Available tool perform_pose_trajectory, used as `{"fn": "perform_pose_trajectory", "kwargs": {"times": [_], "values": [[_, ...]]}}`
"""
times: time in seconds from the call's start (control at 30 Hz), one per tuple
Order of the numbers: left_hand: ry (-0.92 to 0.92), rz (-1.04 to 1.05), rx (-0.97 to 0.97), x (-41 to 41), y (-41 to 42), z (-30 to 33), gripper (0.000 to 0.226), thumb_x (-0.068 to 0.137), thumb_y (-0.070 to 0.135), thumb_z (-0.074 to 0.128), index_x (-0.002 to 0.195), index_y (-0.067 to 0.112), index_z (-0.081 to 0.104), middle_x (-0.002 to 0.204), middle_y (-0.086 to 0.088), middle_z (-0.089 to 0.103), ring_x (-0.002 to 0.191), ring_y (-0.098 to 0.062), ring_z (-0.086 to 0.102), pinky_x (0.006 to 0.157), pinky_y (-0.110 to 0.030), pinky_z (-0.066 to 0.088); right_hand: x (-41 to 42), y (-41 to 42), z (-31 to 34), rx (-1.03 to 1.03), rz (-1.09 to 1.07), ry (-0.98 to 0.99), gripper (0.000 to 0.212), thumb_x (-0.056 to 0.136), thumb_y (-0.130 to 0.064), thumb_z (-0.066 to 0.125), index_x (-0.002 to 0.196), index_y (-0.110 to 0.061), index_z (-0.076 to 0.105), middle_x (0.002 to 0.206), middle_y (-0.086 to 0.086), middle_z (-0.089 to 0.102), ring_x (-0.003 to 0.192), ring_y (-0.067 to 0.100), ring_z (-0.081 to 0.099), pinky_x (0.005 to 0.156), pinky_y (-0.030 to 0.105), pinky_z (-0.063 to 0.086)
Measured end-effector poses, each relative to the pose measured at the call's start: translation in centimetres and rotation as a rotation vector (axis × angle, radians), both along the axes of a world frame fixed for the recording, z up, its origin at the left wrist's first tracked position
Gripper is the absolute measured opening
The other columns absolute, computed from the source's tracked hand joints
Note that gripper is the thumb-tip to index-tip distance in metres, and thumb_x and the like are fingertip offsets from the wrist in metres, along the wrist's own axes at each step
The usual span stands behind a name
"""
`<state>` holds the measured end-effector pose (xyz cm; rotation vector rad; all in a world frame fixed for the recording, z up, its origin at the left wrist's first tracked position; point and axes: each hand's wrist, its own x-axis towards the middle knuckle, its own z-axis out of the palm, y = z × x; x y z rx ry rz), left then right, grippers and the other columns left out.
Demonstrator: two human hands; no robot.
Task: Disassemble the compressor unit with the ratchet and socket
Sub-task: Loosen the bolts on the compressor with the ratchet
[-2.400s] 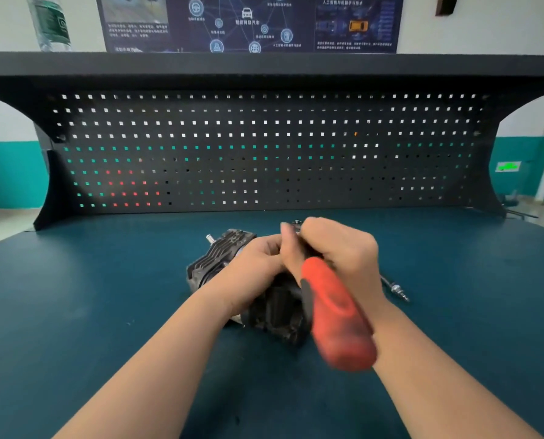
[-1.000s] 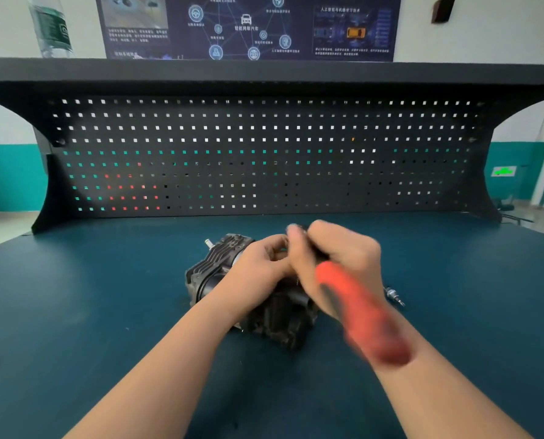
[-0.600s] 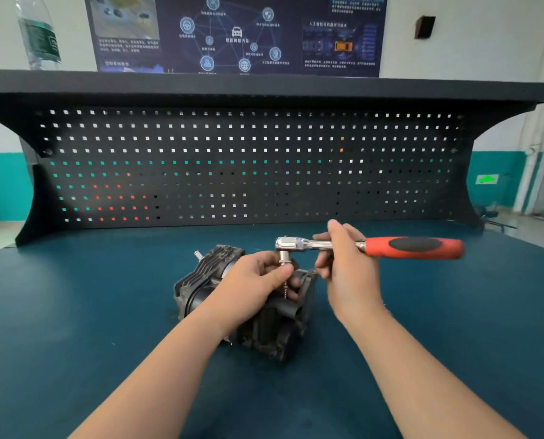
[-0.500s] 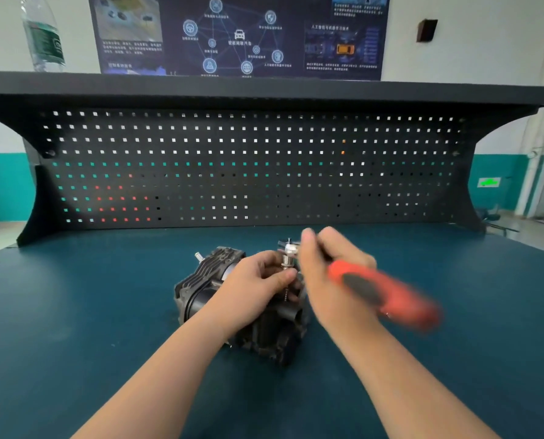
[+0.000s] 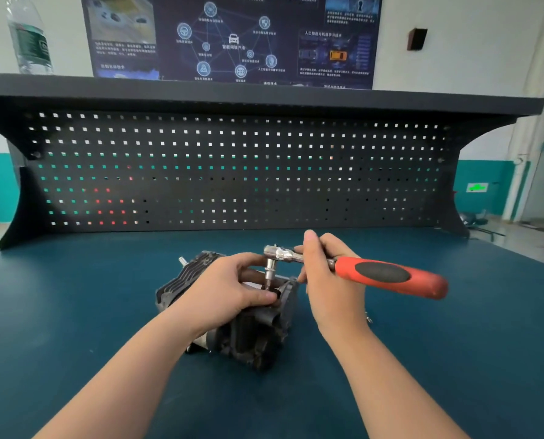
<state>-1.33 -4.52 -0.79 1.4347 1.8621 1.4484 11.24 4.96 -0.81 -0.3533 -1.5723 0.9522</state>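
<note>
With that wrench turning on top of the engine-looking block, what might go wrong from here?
The left hand grips the compressor unit with its thumb right beside the socket; a slip could pinch it. The right hand holds the ratchet near its head rather than on the red grip, so leverage is poor and the socket may tilt off the bolt. The unit lies loose on the table and might roll.

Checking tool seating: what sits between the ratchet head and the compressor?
Head view: a short silver socket runs straight down from the ratchet head into the compressor top, beside the left hand.
</note>
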Motion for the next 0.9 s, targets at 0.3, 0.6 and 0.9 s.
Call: {"fn": "perform_pose_trajectory", "kwargs": {"times": [0.3,0.6,0.9], "values": [[0.186,0.127,-0.056,1.0,-0.2,1.2,0.039,0.071,0.009,0.079,0.098,0.032,0.065,0.077,0.006,0.075,0.078,-0.01,0.071,0.087,-0.036,0.054,-0.5,1.1,-0.1,-0.214,0.25,0.074,0.028,0.087,-0.04,0.054,0.066,-0.027,0.068,0.046,-0.004,0.055,0.039,0.007,0.046,0.044,0.017,0.039],[0.237,0.18,-0.034,1.0,0.1,1.1,0.03,0.065,0.013,0.084,0.084,0.028,0.066,0.069,0.011,0.073,0.062,0.003,0.065,0.06,-0.006,0.044,-0.9,1.9,0.1,-0.857,0.639,0.331,0.025,0.093,-0.012,0.058,0.071,-0.015,0.045,0.045,0.001,0.043,0.035,0.008,0.035,0.04,0.018,0.026],[-0.381,-0.132,0.036,0.0,-0.2,0.5,0.036,0.08,0.024,0.063,0.106,0.0,0.064,0.096,-0.021,0.071,0.089,-0.029,0.071,0.072,-0.03,0.058,-1.0,1.9,-0.2,-0.968,0.618,0.298,0.022,0.09,-0.009,0.06,0.074,-0.014,0.046,0.045,0.001,0.045,0.033,0.007,0.033,0.037,0.017,0.026]]}}
